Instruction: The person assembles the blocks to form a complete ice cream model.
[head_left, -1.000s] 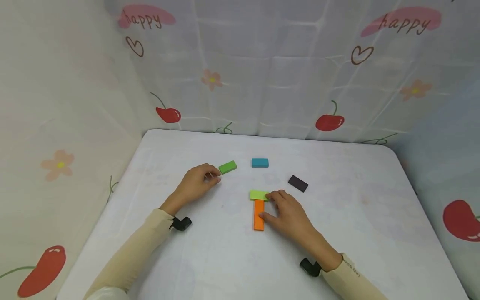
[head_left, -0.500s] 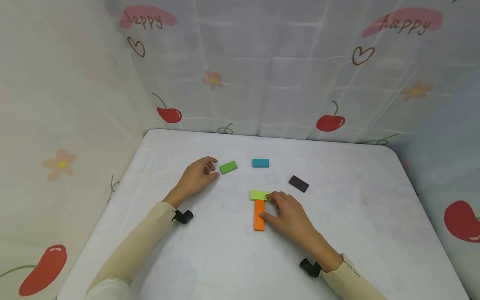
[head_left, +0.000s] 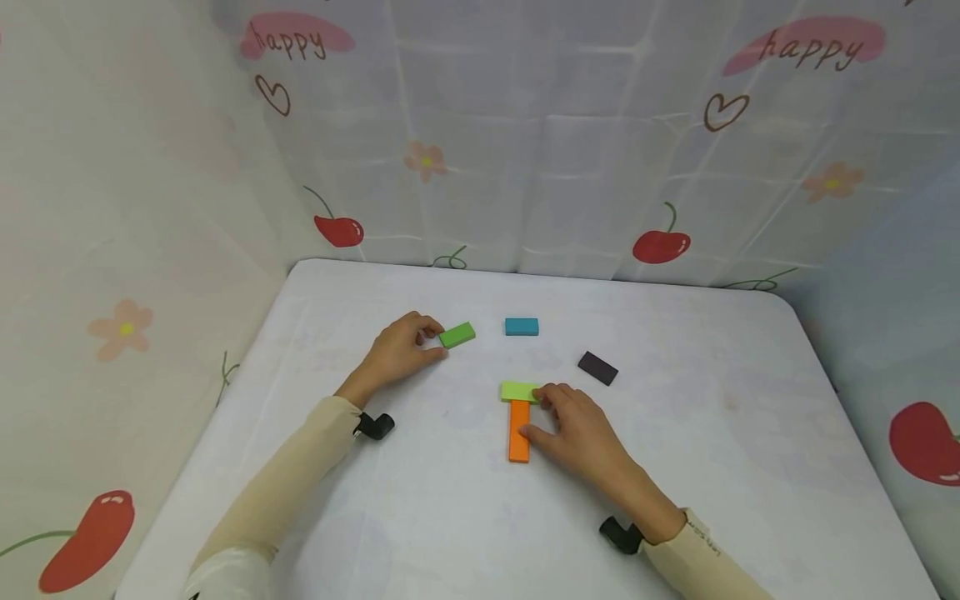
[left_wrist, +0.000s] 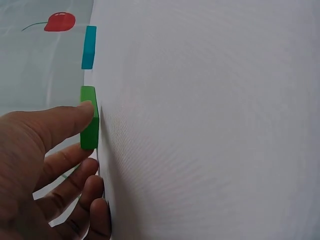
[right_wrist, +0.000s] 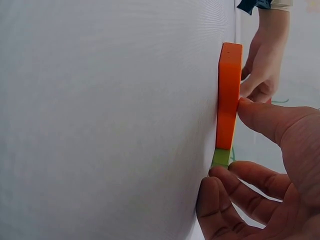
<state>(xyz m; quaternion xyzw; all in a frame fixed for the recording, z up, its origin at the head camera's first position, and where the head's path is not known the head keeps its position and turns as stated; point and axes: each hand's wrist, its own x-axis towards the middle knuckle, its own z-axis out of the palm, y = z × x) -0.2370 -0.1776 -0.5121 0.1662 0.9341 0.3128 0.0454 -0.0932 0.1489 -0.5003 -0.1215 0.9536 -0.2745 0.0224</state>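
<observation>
So my left hand (head_left: pixel 401 350) has crept forward over the last second and now the thumb and fingertip are right up against the near end of the small bright green rectangular block (head_left: pixel 457 335), pinching its end while it lies flat on the white surface (head_left: pixel 712 467); a moment ago there was a gap between them. So that block looks like the next piece I'm grabbing, I'd guess. My right hand (head_left: pixel 577 429) hasn't budged: thumb on the side of the long orange rectangular block (head_left: pixel 518 430), fingertips on the lime green flat block (head_left: pixel 517 390) that caps it like a T, just steadying both. The teal rectangular block (head_left: pixel 521 326) and the dark purple flat block (head_left: pixel 597 367) sit untouched further back. Hard to see stuff: the left wrist view only shows my thumb on the green block, so the finger on the far side is hidden there, and my right fingers cover the lime block's right end.
</observation>
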